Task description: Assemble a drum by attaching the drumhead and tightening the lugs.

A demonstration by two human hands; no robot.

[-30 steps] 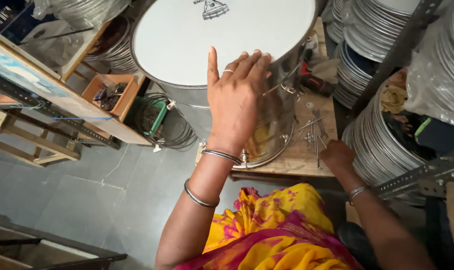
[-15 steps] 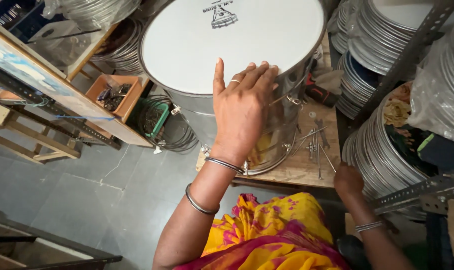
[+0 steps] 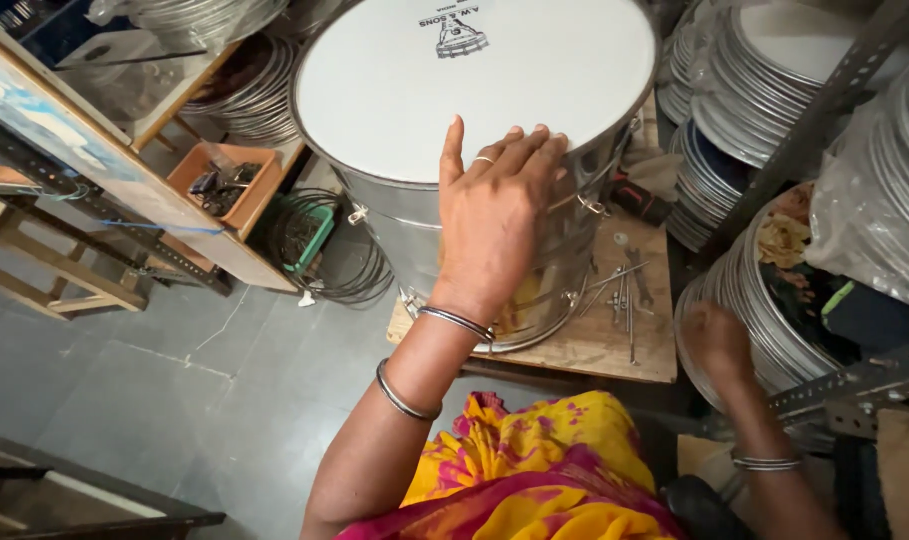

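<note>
A large steel drum (image 3: 415,230) with a white skin head (image 3: 475,85) stands on a low wooden board (image 3: 595,345). My left hand (image 3: 495,225) lies flat over the near rim of the drum, fingers spread on the edge of the white head, holding nothing. My right hand (image 3: 720,340) hangs lower at the right, beside a stack of metal rings (image 3: 750,320) under the shelf; its fingers are blurred and partly hidden, so I cannot make out whether it grips anything.
Loose metal rods and a tool (image 3: 625,290) lie on the board right of the drum. Stacked drum rings (image 3: 745,90) fill the right-hand metal rack (image 3: 855,385). An orange tray of small parts (image 3: 225,185) and a wire coil (image 3: 315,240) sit at the left, on grey floor tiles (image 3: 125,380).
My right hand has drawn back from the board toward the stack of rings at the lower right. The left hand has stayed on the drum's rim while the view shifted slightly.
</note>
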